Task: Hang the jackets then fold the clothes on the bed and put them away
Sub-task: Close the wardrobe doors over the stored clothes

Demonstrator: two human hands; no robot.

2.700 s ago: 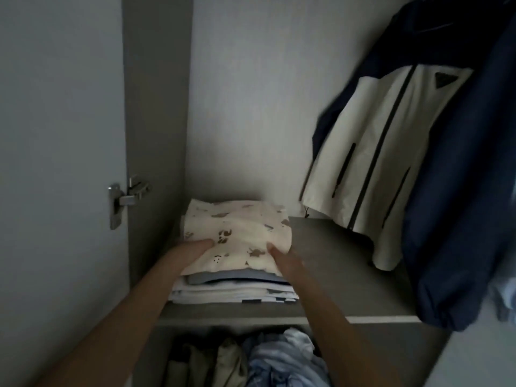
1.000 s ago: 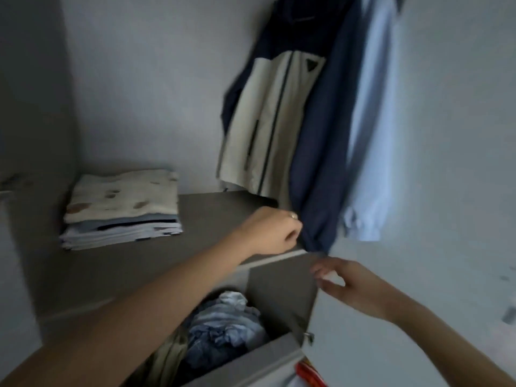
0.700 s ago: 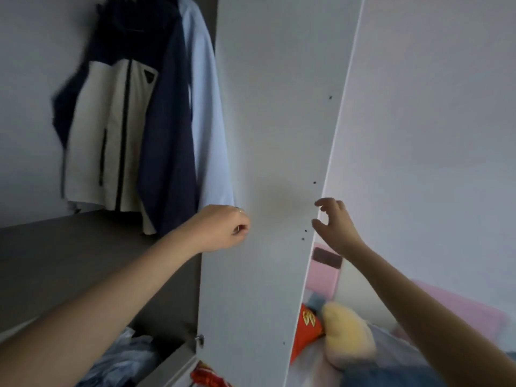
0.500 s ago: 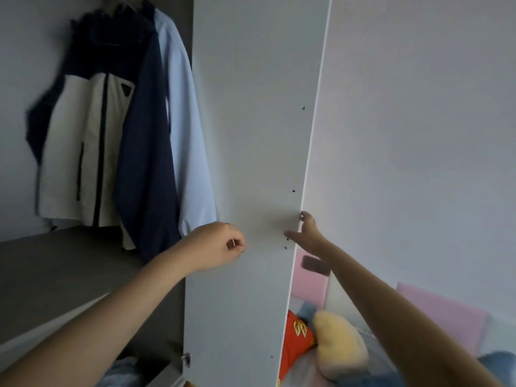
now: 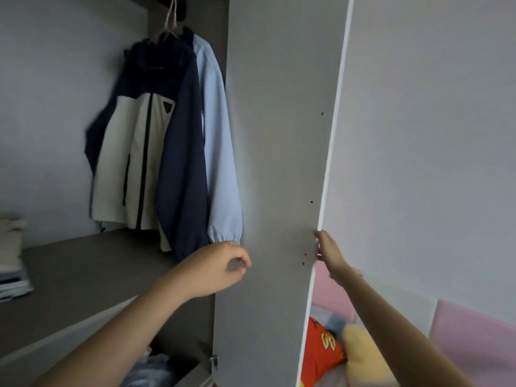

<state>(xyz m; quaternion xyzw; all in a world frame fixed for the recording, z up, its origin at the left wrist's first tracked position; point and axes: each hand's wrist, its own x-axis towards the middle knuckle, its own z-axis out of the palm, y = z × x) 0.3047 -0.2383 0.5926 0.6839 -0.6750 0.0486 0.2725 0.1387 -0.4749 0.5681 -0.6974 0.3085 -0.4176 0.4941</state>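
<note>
Since half a second earlier, the right hand (image 5: pixel 328 252) had settled onto the free edge of the wardrobe door (image 5: pixel 276 135), thumb up against the edge and fingers apparently hooked round it, though most of them were hidden. That hold looked like a start on swinging the door shut. The left hand (image 5: pixel 220 270) hung just in front of the door's inner face, fingers loosely curled with thumb near forefinger, grasping nothing, probably free to steady the panel.

Inside the wardrobe, a navy and cream jacket (image 5: pixel 134 163) and a light blue jacket (image 5: pixel 220 163) hung side by side from hangers (image 5: pixel 170 15), their hems just above the shelf (image 5: pixel 83 275). The folded clothes (image 5: pixel 11 255) lay stacked at the shelf's far left, well apart from the jackets. Below the shelf, a lower compartment held loose clothes (image 5: pixel 156 364), only partly in view. Past the door, a red and yellow soft toy (image 5: pixel 360 356) lay by a pink headboard (image 5: pixel 474 331). Hanging and putting away seemed done.
</note>
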